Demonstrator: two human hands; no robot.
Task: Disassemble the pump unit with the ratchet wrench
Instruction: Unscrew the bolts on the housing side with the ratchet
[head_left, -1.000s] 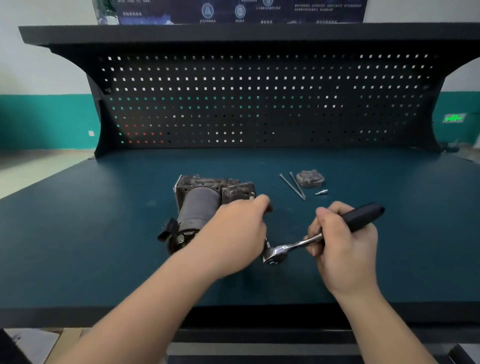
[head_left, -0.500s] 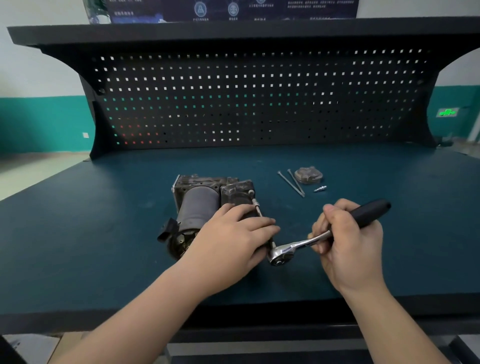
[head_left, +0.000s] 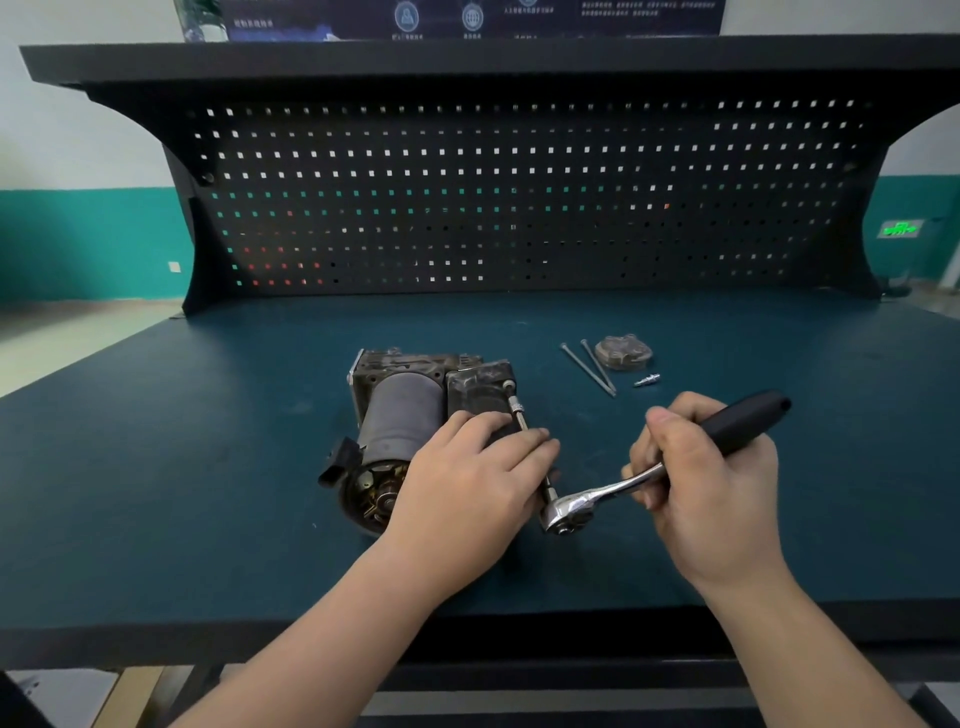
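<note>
The pump unit, a dark grimy motor cylinder with a blocky head, lies on the blue-green bench top. My left hand rests flat on its near right side, fingers spread over the housing and the extension bar. The ratchet wrench has a chrome head and a black handle. Its long extension runs up along the pump's right side to a bolt at the head. My right hand is closed around the wrench's black handle.
Behind the wrench lie two long thin bolts, a round metal cover and a small screw. A black pegboard back panel with a shelf on top rises at the bench's far edge. The bench's front edge is near my forearms.
My left hand has opened from a grip near the pump's head to lie flat lower on the housing. The wrench handle stays in my right hand, shifted slightly right.
</note>
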